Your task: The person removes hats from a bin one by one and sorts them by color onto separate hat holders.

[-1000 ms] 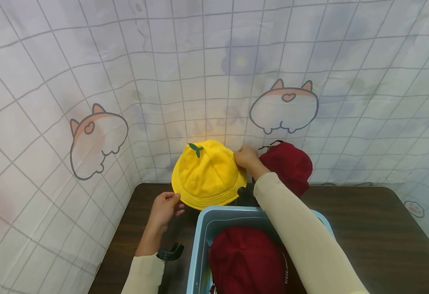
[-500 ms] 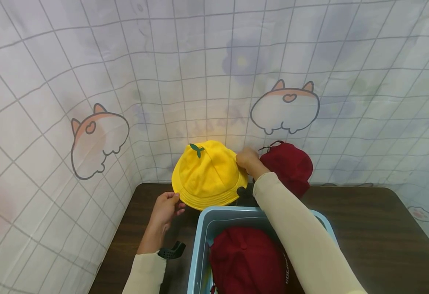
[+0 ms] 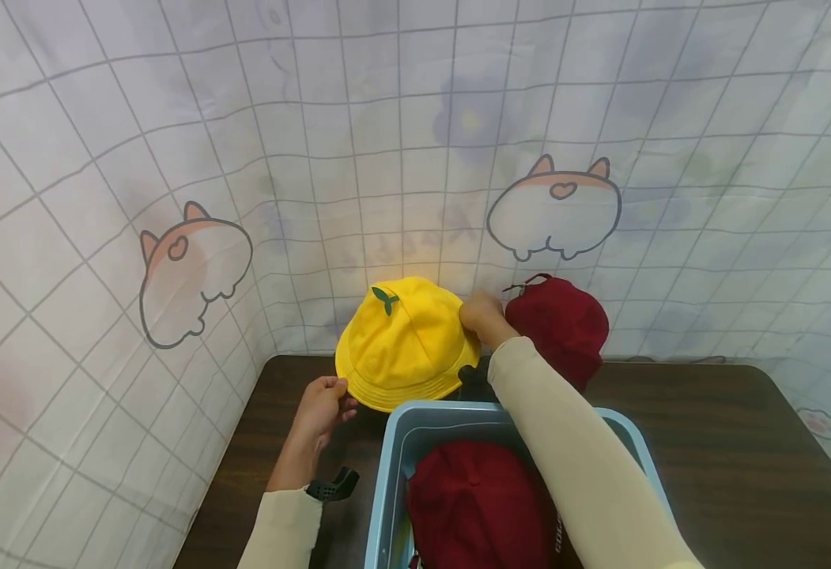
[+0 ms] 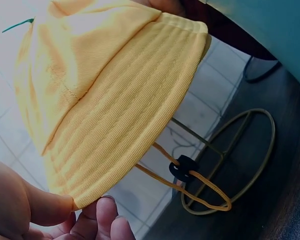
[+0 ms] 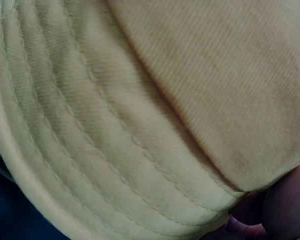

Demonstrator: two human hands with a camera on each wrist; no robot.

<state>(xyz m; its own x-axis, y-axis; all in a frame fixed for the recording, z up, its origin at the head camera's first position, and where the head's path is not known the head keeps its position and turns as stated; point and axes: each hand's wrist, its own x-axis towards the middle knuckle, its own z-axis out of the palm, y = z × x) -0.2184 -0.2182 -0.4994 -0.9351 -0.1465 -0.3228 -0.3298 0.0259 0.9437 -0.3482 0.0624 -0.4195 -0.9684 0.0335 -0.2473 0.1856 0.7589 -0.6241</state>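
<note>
A yellow bucket hat (image 3: 402,348) with a green sprout on its crown sits over a wire stand at the back of the table. My left hand (image 3: 319,407) pinches the brim at its left front edge between thumb and fingers, as the left wrist view shows. On the hat's right side my right hand (image 3: 485,316) grips the brim; in the right wrist view its fingers (image 5: 285,205) show at the brim's edge, partly hidden. Below the hat, the stand's round wire base (image 4: 273,145) and a yellow chin cord (image 4: 210,187) with a black toggle (image 4: 183,168) are visible.
A dark red cap (image 3: 560,328) stands to the right of my right hand. In front, a light blue bin (image 3: 387,474) holds another dark red cap (image 3: 475,502), with my right forearm reaching over it. A patterned cloth (image 3: 401,118) hangs behind the dark wooden table (image 3: 714,442).
The yellow hat has tilted slightly to the right and its crown sits a little lower. Both hands keep their hold on the brim, almost in place.
</note>
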